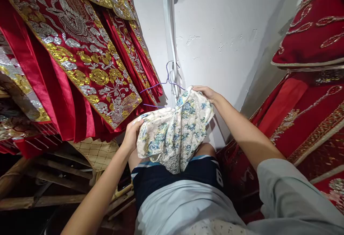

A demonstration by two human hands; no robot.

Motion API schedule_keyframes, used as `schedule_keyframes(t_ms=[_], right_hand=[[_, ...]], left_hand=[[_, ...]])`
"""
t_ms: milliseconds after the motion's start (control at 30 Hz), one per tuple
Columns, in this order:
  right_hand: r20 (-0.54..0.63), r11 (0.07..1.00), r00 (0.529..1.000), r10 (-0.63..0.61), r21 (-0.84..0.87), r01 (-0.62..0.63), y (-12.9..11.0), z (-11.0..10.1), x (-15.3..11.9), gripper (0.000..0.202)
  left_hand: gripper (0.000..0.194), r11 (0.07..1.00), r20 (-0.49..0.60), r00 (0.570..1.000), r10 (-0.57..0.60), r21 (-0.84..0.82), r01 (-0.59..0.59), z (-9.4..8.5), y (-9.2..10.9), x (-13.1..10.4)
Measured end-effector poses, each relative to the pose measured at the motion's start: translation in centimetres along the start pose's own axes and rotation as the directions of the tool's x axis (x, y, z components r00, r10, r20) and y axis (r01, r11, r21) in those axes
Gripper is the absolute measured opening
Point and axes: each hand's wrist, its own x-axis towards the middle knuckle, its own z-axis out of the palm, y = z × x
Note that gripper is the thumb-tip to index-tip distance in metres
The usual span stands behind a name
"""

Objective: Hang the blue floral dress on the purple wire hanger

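Observation:
A pale floral blouse (178,134) with blue and green flowers hangs spread between my two hands, over my lap. My left hand (132,132) grips its left shoulder, thumb on top and fingers behind the cloth. At the upper right, my right hand (205,92) pinches the other shoulder near the collar. Just beyond the blouse, a thin purple hanger (168,80) hangs against a pale vertical strip. The hanger's left arm shows outside the blouse; its right end meets the collar, and I cannot tell whether it goes inside.
Red sequined embroidered cloths (99,66) hang close on the left. More red beaded garments (309,102) stand on the right. A white wall (228,23) with a pale vertical strip (169,23) is ahead. Bamboo-like poles (45,201) lie low on the left.

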Motion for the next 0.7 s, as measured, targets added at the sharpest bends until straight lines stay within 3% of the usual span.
schedule_keyframes(t_ms=[133, 233, 300, 467, 567, 700], right_hand=[[0.015, 0.995, 0.997, -0.070, -0.075, 0.071, -1.0, -0.1, -0.7, 0.024], [0.035, 0.989, 0.998, -0.051, -0.136, 0.056, -2.7, -0.5, -1.4, 0.028], [0.053, 0.986, 0.999, 0.001, -0.169, 0.008, -3.8, -0.5, -1.9, 0.026], [0.098, 0.965, 0.991, 0.095, -0.252, -0.068, -6.2, -0.5, -2.2, 0.025], [0.147, 0.949, 0.980, 0.132, -0.304, -0.083, -6.9, -1.0, -1.9, 0.026], [0.089, 0.960, 0.988, 0.126, -0.263, -0.099, -6.4, -1.3, -1.6, 0.027]], left_hand=[[0.013, 0.934, 0.110, 0.984, 0.141, 0.315, -0.169, -2.5, -2.2, 2.0], [0.017, 0.790, 0.274, 0.953, 0.129, 0.553, -0.265, -3.6, -3.3, 3.7], [0.017, 0.743, 0.290, 0.950, 0.114, 0.610, -0.275, -3.5, -3.5, 4.8], [0.018, 0.866, 0.042, 0.987, 0.153, 0.476, -0.155, -1.5, -3.9, 8.0], [0.017, 0.899, -0.089, 0.976, 0.197, 0.413, -0.143, 0.0, -4.1, 10.5], [0.014, 0.948, -0.219, 0.948, 0.232, 0.269, -0.170, 2.7, -3.1, 13.2]])
